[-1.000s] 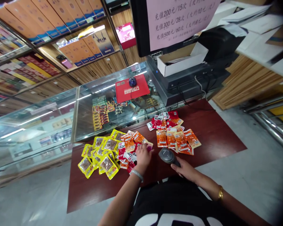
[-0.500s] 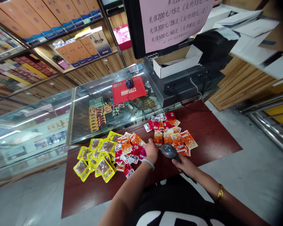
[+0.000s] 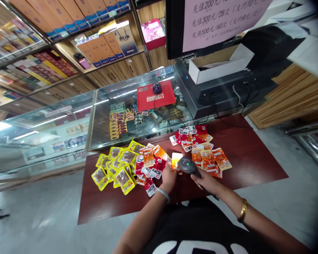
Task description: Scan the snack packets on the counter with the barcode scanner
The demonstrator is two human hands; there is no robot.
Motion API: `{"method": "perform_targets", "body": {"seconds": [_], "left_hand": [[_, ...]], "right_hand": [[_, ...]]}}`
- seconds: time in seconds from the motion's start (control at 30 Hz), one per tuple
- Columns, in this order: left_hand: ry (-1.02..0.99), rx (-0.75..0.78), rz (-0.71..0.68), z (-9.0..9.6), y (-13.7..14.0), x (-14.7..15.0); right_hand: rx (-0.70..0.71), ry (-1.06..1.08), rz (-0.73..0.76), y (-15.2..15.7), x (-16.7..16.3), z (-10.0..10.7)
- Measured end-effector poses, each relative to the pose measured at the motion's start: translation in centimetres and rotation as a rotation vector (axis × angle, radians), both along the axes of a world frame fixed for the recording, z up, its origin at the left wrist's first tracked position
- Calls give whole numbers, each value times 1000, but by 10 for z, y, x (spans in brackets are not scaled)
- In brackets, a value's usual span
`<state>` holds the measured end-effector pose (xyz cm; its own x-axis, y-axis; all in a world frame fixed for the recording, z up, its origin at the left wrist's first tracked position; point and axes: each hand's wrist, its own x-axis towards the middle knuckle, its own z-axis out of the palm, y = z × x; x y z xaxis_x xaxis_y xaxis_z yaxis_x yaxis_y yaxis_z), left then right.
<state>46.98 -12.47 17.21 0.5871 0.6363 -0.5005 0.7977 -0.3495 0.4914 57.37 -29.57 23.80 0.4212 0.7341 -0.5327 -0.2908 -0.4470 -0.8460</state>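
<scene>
The left hand (image 3: 169, 176) is pinching an orange packet (image 3: 176, 158) by its near-left side, its grip being clamped there. This packet is showing around the middle of the bench (image 3: 245, 150), its long axis running roughly from near edge to far edge. The right hand (image 3: 205, 181) is clasping the scanner (image 3: 187, 165), which is pointing toward the far-left corner and partly covering the packet's right side. The left hand is sitting nearer.

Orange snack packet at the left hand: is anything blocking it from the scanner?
Nothing visible stands between the orange snack packet and the barcode scanner in the right hand. The scanner covers the packet's right side, so part of the gap is hidden.
</scene>
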Motion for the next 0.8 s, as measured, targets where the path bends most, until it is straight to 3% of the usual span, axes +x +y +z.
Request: {"method": "perform_targets", "body": {"seconds": [0.13, 0.23, 0.37, 0.4, 0.47, 0.53, 0.63, 0.8], "left_hand": [[22, -1, 100, 11, 24, -37], [108, 92, 125, 25, 47, -70], [177, 484, 30, 40, 59, -82], [138, 533, 2, 41, 56, -75], [43, 463, -99, 40, 42, -50], [-43, 246, -235, 34, 21, -16], [-149, -29, -312, 21, -15, 37], [32, 10, -390, 6, -52, 90]], "right_hand": [[20, 99, 68, 4, -11, -7], [9, 111, 83, 4, -19, -12], [-17, 84, 28, 1, -20, -14], [-18, 84, 18, -1, -19, -13], [-20, 85, -7, -8, -15, -11], [-30, 79, -43, -18, -9, -9], [-78, 65, -104, -36, 0, -6], [-185, 67, -201, -64, 11, -13]]}}
